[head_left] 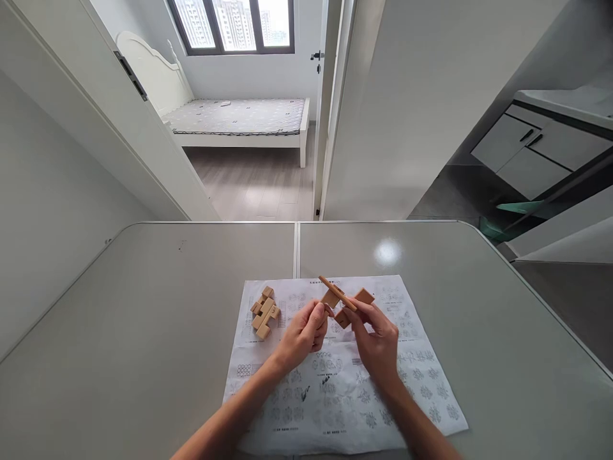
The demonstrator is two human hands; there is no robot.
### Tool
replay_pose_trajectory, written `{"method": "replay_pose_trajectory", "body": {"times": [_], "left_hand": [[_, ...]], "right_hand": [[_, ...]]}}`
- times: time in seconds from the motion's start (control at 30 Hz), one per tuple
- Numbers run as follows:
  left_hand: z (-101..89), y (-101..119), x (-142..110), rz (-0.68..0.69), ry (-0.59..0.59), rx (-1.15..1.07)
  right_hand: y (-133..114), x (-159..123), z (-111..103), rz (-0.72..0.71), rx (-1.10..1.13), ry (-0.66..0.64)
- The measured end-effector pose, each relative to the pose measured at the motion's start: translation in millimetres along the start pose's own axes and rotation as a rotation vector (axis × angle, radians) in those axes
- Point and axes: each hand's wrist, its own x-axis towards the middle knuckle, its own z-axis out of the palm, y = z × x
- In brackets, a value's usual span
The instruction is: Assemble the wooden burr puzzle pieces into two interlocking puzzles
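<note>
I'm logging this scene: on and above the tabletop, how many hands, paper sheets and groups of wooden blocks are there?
Hands: 2, left hand and right hand
Paper sheets: 1, printed sheet
Wooden block groups: 2, left group and group at the hands
Total: 5

A grey table (pixel 143 332) fills the near side, a spot of light (pixel 387 252) gleaming on its right half. At the far side, past a white door frame (pixel 153 150), a white bed (pixel 242 117) stands on a pale plank floor (pixel 253 185), its headboard (pixel 149 69) at the left. Daylight comes through a dark-framed window (pixel 234 25) beyond it, towers (pixel 194 25) outside. Pale walls (pixel 412 96) rise left and right; a white cabinet (pixel 539 150) stands at the right.
</note>
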Motion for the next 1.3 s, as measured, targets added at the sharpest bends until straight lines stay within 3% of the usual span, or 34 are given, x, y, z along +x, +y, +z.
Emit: {"method": "replay_pose_trajectory", "body": {"times": [0.53, 0.83, 1.3], "left_hand": [[1.4, 0.7, -0.7, -0.001, 0.002, -0.003], [1.0, -1.9, 2.0, 0.012, 0.044, -0.039], [9.4, 1.2, 1.4, 0.048, 0.113, 0.032]], "right_hand": [[-0.8, 10.8, -7.7, 0.021, 0.003, -0.103], [-3.3, 2.0, 0.3, -0.047, 0.023, -0.183], [-7.9, -2.4, 5.7, -0.031, -0.017, -0.089]]}}
